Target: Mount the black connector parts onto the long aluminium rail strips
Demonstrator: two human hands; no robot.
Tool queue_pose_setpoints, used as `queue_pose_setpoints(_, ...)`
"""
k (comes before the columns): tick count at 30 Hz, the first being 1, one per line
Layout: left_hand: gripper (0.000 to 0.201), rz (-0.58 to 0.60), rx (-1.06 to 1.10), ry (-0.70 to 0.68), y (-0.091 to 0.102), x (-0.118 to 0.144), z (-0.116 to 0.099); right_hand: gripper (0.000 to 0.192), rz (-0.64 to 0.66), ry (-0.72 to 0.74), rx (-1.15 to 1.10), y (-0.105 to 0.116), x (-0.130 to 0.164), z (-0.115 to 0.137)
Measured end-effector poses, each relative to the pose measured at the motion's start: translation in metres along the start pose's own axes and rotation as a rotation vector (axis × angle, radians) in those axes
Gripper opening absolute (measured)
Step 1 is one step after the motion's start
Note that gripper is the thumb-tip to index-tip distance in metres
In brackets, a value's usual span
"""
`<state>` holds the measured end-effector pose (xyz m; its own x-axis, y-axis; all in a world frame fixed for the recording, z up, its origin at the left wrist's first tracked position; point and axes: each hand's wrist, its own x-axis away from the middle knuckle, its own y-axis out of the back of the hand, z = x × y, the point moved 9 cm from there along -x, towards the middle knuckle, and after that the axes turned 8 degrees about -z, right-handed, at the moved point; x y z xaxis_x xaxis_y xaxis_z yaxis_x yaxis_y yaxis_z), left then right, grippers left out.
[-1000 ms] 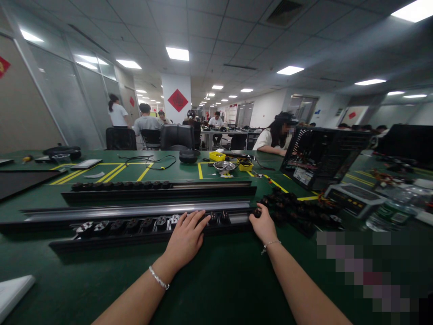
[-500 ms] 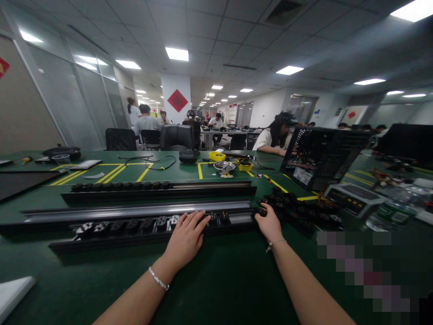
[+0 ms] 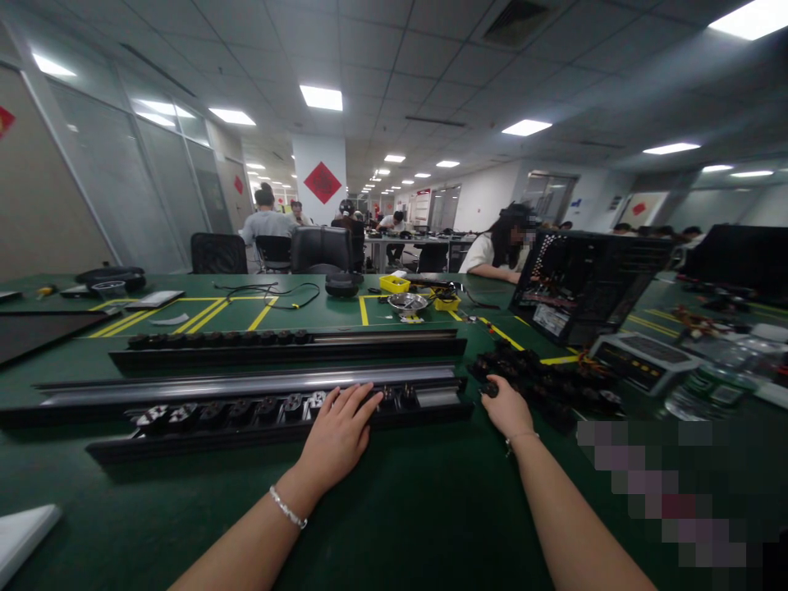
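A long black strip housing [image 3: 185, 439] lies across the green table in front of me, with a row of black socket modules [image 3: 234, 408] set in its channel. My left hand [image 3: 337, 435] rests flat on the housing over the modules, fingers spread. My right hand [image 3: 506, 408] is past the housing's right end, at the near edge of a pile of loose black socket modules [image 3: 542, 379]. Its fingers are curled around one small black module [image 3: 489, 389]. A bracelet sits on each wrist.
A silver rail [image 3: 246, 382] and a second black strip housing [image 3: 289, 346] lie behind the first. An open black computer case [image 3: 584, 283], a meter-like box [image 3: 640, 361] and bottles [image 3: 707, 392] stand at right. A person sits behind the case; others sit farther back. A white sheet [image 3: 21, 529] lies near left.
My right hand has moved right, from the housing's right end to the pile of loose modules. My left hand has stayed on the housing. A standing person at the back left has walked off.
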<state>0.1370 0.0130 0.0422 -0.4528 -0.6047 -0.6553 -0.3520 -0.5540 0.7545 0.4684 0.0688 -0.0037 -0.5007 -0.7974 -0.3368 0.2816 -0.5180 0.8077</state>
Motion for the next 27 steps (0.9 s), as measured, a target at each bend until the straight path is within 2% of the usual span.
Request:
queue_pose_setpoints(5, 0.051, -0.013, -0.002, -0.009, 0.000, 0.000, -0.001, 0.039, -0.106, 0.114, 0.105, 0.010, 0.001, 0.009)
queue_pose_setpoints(7, 0.050, -0.008, -0.003, -0.003, 0.000, 0.000, 0.000, 0.042, -0.157, 0.113, 0.103, 0.018, 0.002, 0.011)
queue_pose_setpoints(10, 0.050, 0.004, -0.001, 0.004, -0.001, 0.000, 0.000, 0.041, -0.243, 0.084, 0.036, 0.033, 0.005, 0.015)
queue_pose_setpoints(13, 0.052, -0.002, 0.006, 0.006, -0.001, -0.001, 0.000, 0.037, -0.308, 0.160, -0.116, 0.042, 0.017, 0.039)
queue_pose_setpoints(17, 0.055, -0.009, 0.014, 0.014, -0.001, 0.000, 0.000, 0.035, -0.214, 0.363, -0.310, 0.028, 0.050, 0.094)
queue_pose_setpoints(21, 0.055, 0.002, 0.015, 0.030, -0.003, 0.000, 0.001, 0.036, -0.104, 0.493, -0.341, 0.008, 0.081, 0.139)
queue_pose_setpoints(24, 0.053, 0.018, 0.018, 0.037, -0.005, -0.001, 0.001, 0.033, -0.054, 0.528, -0.297, 0.002, 0.092, 0.155)
queue_pose_setpoints(27, 0.050, 0.012, 0.020, 0.034, -0.004, -0.001, 0.001, 0.029, -0.063, 0.504, -0.268, 0.004, 0.093, 0.158)
